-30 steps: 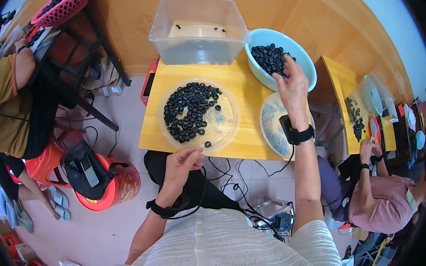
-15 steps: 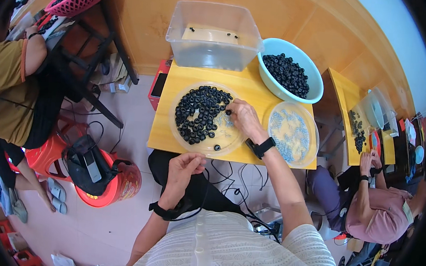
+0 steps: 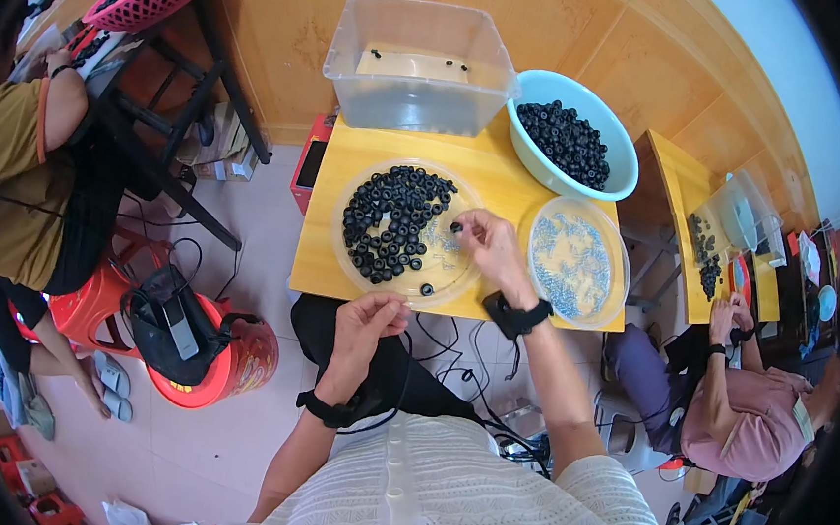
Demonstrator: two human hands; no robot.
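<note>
My right hand is over the right side of a round, shallow clear tray, pinching a small black ring-shaped part. Many more such black rings are heaped in the tray's left half. Tiny silvery-blue pieces lie scattered on its right side. Just below the tray's near rim, my left hand is closed, thumb against forefinger; whatever it holds, if anything, is too small to make out. Both wrists wear black bands.
A second round tray of silvery-blue bits sits right on the yellow table. Behind stand a clear plastic bin and a light-blue basin of black rings. Co-workers sit at left and right. Cables hang below the table's front edge.
My right hand has drawn back slightly to the right from the heap, with a black ring between its fingertips. My left hand has hardly moved.
</note>
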